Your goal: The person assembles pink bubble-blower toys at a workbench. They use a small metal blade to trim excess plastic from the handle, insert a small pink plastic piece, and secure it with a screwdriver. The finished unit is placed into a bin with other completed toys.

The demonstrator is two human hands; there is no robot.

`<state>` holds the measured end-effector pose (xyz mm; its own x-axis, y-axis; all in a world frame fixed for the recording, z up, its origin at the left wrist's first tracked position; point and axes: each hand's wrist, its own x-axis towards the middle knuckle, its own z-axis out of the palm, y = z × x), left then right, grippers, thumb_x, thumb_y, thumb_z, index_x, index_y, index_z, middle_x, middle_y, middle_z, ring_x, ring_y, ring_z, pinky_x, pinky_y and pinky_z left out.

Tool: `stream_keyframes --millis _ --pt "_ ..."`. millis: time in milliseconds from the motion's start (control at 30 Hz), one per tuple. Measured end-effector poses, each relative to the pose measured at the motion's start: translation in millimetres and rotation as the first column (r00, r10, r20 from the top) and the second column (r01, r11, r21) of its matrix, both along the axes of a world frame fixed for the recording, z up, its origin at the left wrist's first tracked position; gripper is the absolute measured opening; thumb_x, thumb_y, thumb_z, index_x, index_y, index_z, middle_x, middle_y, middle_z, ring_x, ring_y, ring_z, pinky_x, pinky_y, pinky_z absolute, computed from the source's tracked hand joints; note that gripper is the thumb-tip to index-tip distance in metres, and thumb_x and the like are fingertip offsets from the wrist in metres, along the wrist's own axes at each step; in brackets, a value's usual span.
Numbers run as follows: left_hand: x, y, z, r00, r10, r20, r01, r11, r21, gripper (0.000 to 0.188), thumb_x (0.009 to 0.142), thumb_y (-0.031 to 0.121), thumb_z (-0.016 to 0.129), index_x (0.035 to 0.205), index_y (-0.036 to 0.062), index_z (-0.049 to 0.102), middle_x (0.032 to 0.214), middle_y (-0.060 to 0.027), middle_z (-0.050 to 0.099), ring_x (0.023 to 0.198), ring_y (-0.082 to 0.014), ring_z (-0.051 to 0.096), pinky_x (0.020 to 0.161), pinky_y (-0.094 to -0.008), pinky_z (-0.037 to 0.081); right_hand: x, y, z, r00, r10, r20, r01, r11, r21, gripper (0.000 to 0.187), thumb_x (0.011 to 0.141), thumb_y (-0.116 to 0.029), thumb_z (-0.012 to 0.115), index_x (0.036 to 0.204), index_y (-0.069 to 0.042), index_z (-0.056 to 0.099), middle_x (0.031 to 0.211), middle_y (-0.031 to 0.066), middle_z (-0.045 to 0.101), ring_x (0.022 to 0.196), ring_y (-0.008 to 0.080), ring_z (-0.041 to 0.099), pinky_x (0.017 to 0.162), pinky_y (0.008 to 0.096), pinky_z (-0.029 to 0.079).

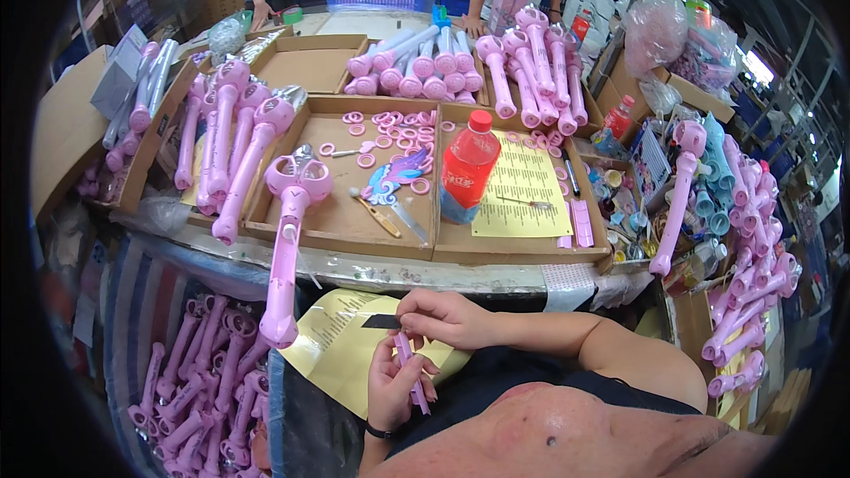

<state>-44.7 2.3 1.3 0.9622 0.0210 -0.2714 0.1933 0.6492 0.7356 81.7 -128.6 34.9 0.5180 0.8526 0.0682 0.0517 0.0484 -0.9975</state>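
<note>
Close to my body, my left hand is closed around a narrow pink plastic cover. Just above it, my right hand pinches a short black strip between thumb and fingers. Behind both hands lies a yellow sticker sheet with rows of dark marks. To their left, a pink toy wand rests over the table's front edge, its round head on the tray side and a slot showing in its handle.
Shallow cardboard trays hold pink rings, a red-labelled bottle, a second yellow sheet and a tweezer-like tool. More pink wands stand around. A striped bag of wands sits lower left. Two people stand across the table.
</note>
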Motion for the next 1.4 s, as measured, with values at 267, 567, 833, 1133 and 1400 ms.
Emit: stream_keyframes --millis 267,567,833,1133,1400 --pt "-5.1 10.9 -6.5 0.999 0.024 0.031 -0.024 1.000 -0.016 0.046 0.091 0.007 0.054 0.130 0.0015 0.031 0.081 -0.0162 0.062 0.048 -0.0159 0.057 0.044 -0.0251 0.048 7.7 -0.3 -2.1 0.965 -0.108 0.240 0.112 0.994 -0.006 0.016 0.096 -0.018 0.050 0.102 -0.003 0.053 0.081 0.0034 0.057 0.071 0.0097 0.054 0.063 0.0253 0.044" --pt "4.5 18.1 -4.4 0.984 0.161 0.071 -0.145 0.970 -0.198 0.060 0.095 0.017 0.052 0.145 0.0171 0.019 0.095 -0.0172 0.060 0.049 -0.0138 0.056 0.038 -0.0238 0.045 20.0 -1.2 -8.3 0.935 -0.159 0.316 0.191 0.979 -0.075 0.018 0.092 -0.018 0.057 0.100 -0.003 0.055 0.081 0.0087 0.059 0.071 0.0144 0.056 0.064 0.0279 0.045" --pt "13.3 15.9 -7.9 0.992 0.101 0.070 -0.066 0.920 -0.385 0.056 0.095 0.016 0.050 0.144 0.0183 0.022 0.095 -0.0152 0.058 0.052 -0.0166 0.057 0.040 -0.0260 0.045 37.8 -3.7 -13.7 0.885 -0.202 0.420 0.214 0.977 0.020 0.013 0.088 -0.014 0.060 0.095 -0.003 0.059 0.078 0.0096 0.058 0.068 0.0196 0.057 0.060 0.0295 0.045" --pt "19.1 5.7 0.6 0.997 0.070 0.037 -0.044 0.879 -0.475 0.059 0.096 0.016 0.048 0.147 0.0213 0.017 0.093 -0.0116 0.057 0.053 -0.0138 0.055 0.046 -0.0255 0.046 41.6 -7.9 -11.2 0.891 -0.225 0.395 0.267 0.962 -0.054 0.008 0.087 -0.002 0.058 0.095 0.001 0.057 0.088 0.0061 0.058 0.076 0.0097 0.055 0.067 0.0227 0.044" --pt "17.6 3.5 11.2 0.995 0.099 -0.026 -0.096 0.819 -0.566 0.055 0.095 0.013 0.049 0.144 0.0158 0.024 0.087 -0.0096 0.059 0.050 -0.0128 0.055 0.043 -0.0232 0.046 33.1 8.0 1.0 0.783 -0.269 0.562 0.265 0.960 0.090 0.014 0.077 0.001 0.067 0.090 -0.001 0.062 0.073 0.0068 0.060 0.051 0.0099 0.054 0.045 0.0217 0.041"
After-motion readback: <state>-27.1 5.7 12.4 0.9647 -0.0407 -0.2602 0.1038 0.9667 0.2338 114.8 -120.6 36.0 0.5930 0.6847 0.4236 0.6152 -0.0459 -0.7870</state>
